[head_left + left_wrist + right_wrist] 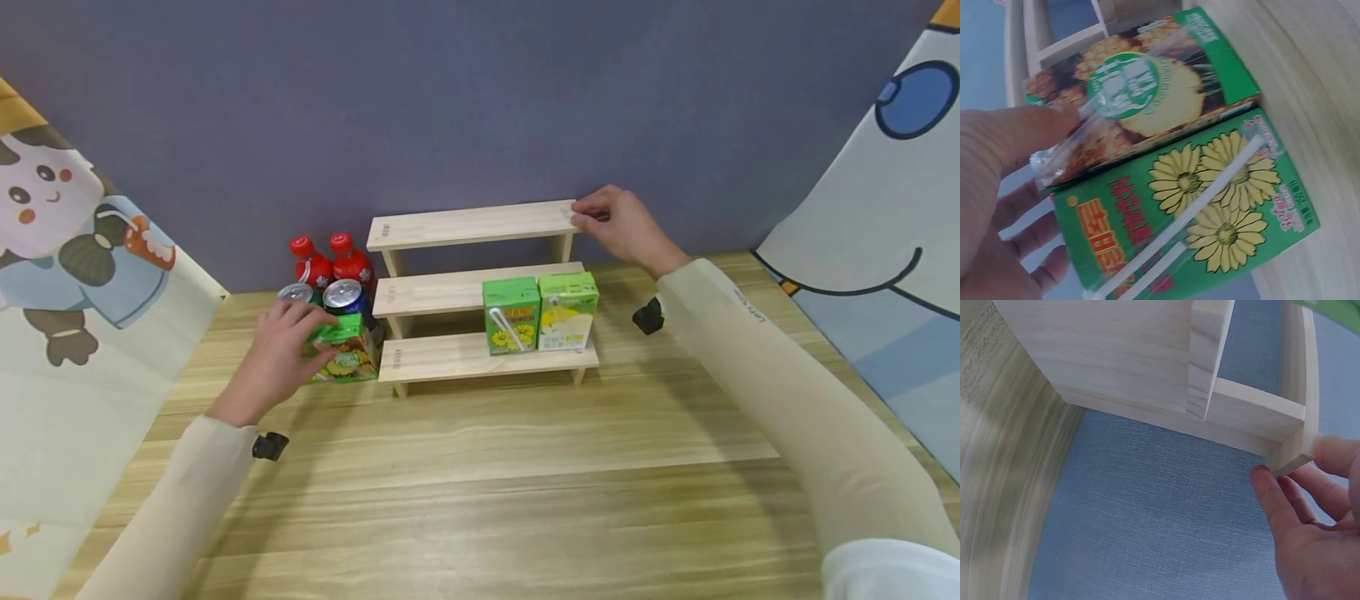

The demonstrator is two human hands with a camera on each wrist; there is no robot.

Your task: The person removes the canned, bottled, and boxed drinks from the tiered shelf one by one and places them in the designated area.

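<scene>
My left hand (281, 354) is at a group of drinks left of the wooden step shelf (480, 218). In the left wrist view its thumb lies on the front of a pineapple drink carton (1141, 87), the other fingers partly hidden behind the cartons. Against it stands a green chrysanthemum drink carton (1210, 219) with a straw on its face. My right hand (618, 221) pinches the right end of the shelf's top board, thumb and fingers on opposite sides of the board (1294, 450).
A green carton (512, 317) and a pale green carton (567, 312) stand on the lowest step, at its right end. Behind the left cartons are a blue can (345, 296), another can (296, 292) and two red bottles (352, 262). A grey wall (480, 100) rises behind.
</scene>
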